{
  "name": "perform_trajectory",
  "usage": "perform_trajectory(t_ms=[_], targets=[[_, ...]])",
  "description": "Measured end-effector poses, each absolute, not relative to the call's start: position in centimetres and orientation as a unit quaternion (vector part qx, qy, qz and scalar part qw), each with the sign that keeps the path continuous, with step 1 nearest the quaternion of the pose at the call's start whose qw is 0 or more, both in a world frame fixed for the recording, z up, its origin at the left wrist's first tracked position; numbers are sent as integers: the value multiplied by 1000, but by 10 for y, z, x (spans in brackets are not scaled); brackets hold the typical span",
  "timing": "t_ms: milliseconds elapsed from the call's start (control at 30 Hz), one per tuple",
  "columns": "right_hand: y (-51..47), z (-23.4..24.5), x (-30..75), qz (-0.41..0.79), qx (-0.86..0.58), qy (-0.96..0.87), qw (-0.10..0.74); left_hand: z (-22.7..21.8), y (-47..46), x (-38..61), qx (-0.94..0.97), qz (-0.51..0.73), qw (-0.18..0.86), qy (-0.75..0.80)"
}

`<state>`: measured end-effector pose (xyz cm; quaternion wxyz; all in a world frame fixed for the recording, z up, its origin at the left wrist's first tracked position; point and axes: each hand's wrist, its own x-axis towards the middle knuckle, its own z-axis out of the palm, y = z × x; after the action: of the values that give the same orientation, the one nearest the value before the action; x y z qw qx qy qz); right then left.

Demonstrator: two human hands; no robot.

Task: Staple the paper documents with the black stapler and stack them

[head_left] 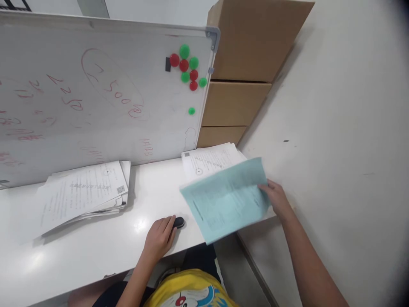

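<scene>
My right hand (pixel 277 198) grips the right edge of a light blue printed sheet (pixel 225 198) and holds it tilted above the desk's right end. Under it lies a stack of white printed papers (pixel 207 160). My left hand (pixel 159 238) rests on the white desk (pixel 96 247) near the front edge, fingers curled over a small black object (pixel 179 222). A second, fanned pile of white papers (pixel 83 194) lies to the left.
A whiteboard (pixel 96 94) with red writing and red and green magnets (pixel 188 68) leans at the back of the desk. Stacked cardboard boxes (pixel 249 55) stand behind on the right. A white wall or floor surface fills the right side.
</scene>
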<state>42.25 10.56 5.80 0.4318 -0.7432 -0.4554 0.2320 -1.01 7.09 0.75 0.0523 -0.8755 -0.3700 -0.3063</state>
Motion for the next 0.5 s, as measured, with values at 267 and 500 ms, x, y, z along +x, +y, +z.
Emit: perform_trajectory(t_ms=[267, 500], targets=[[230, 60, 414, 124, -813, -446, 353, 9, 53, -11, -863, -312, 42, -395], [224, 42, 379, -85, -787, -508, 340, 36, 84, -131, -734, -340, 159, -566]])
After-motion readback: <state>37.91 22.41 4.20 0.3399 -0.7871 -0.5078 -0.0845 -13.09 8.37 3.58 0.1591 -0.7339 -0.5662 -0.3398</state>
